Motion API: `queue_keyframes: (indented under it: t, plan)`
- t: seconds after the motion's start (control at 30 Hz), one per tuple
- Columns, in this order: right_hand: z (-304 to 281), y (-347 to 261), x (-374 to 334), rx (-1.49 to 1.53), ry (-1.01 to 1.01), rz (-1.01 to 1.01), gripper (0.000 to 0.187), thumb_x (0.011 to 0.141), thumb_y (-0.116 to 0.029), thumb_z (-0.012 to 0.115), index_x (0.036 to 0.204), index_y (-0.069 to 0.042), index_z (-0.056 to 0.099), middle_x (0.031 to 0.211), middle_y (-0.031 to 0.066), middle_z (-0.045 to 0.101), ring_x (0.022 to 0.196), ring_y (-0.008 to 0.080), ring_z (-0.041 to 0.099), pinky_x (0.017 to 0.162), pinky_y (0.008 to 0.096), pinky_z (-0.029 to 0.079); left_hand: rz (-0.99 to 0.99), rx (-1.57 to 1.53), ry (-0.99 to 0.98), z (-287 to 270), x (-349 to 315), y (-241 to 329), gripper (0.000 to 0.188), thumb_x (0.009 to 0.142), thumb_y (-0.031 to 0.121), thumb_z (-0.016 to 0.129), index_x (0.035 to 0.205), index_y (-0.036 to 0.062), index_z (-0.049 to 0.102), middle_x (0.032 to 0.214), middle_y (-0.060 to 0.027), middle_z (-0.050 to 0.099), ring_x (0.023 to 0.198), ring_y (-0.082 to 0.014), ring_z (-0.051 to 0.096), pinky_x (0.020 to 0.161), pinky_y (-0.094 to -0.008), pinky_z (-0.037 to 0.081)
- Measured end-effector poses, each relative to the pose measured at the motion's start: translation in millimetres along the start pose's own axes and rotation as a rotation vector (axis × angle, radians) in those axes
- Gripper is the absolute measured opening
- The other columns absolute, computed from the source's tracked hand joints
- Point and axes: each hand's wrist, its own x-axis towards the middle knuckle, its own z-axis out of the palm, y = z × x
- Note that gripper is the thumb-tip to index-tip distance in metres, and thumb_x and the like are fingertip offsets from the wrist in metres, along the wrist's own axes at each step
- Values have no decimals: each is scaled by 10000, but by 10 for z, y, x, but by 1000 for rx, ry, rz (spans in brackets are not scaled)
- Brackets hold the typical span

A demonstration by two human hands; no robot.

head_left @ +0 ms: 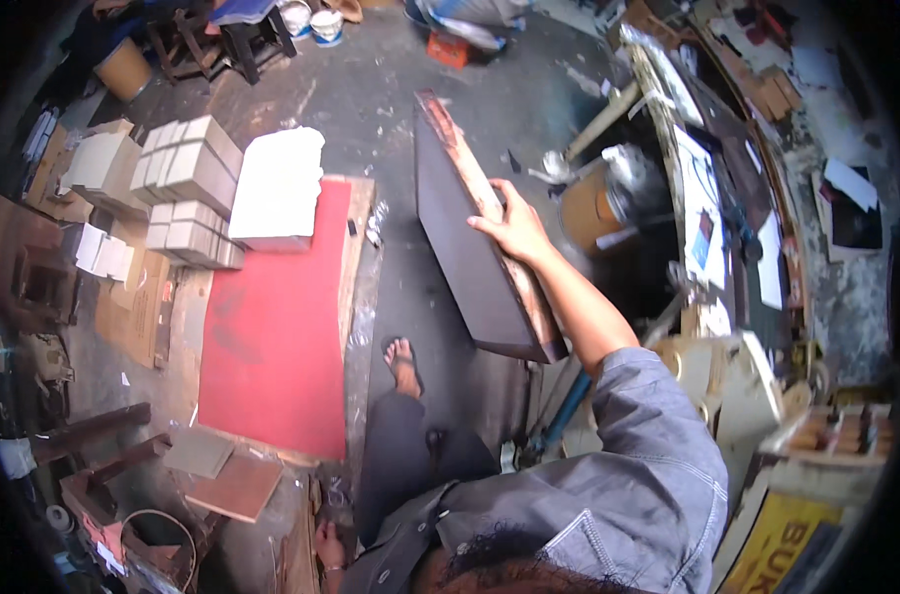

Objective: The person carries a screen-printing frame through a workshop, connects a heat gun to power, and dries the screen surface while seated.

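Note:
My right hand [517, 230] grips the upper long edge of a thick dark board [460, 238], with the thumb on its dark grey face and the fingers over its worn, reddish-brown and pale edge. The board is held up on its side, slanting from far left to near right above the floor. Low in the picture, my left hand [328, 546] hangs beside my leg, close to some narrow brown strips [300, 549]. Its fingers are small and partly hidden, so I cannot make out whether they hold anything.
Left of me a low platform has a red sheet [277, 346] on top, a white stack [280, 183] at its far end and banded grey bundles [193, 158] beside it. On the right stand a brown drum [591, 208], a cluttered bench [702, 208] and a cream machine [732, 381].

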Motion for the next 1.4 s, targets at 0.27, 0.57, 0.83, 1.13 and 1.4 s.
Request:
queue_keyframes:
  t: [0.27,0.57,0.83,1.13,1.4]
  plan:
    - [-714,116,1740,-162,-40,-146,745,724,-361,761,1308,-42,426,1143,195,595,1031,268,590,883,355,457,1,286,-257,1425,1274,1612,498,902,391,573,1181,-21,565,1012,-183,652,923,-267,621,838,-374,462]
    - [-970,225,3166,-82,-116,-186,720,722,-373,742,1305,-95,426,1093,200,619,1012,308,602,884,383,452,310,262,-56,1988,1801,4323,554,878,291,641,1297,-32,478,1157,-186,607,1067,-234,581,899,-335,461]
    - [-687,558,4812,-17,-238,-269,696,716,-439,723,1291,-171,437,1069,230,634,1044,407,593,880,451,449,229,474,-146,2673,1824,5801,535,885,270,627,1327,12,468,1197,-193,586,1071,-257,584,911,-345,465]
    - [-446,466,6628,-29,-322,-399,659,757,-374,733,1306,-145,450,1148,171,622,1060,316,607,900,386,456,191,213,-69,3510,2269,6347,554,881,328,611,1318,13,484,1169,-193,603,1093,-260,585,914,-349,464]
    - [-163,178,7706,-80,-400,-323,686,779,-351,737,1320,-69,425,1195,198,583,1100,310,569,948,376,422,16,262,-174,3795,1945,7133,562,894,340,597,1327,4,469,1220,-215,582,1145,-271,559,954,-353,434]
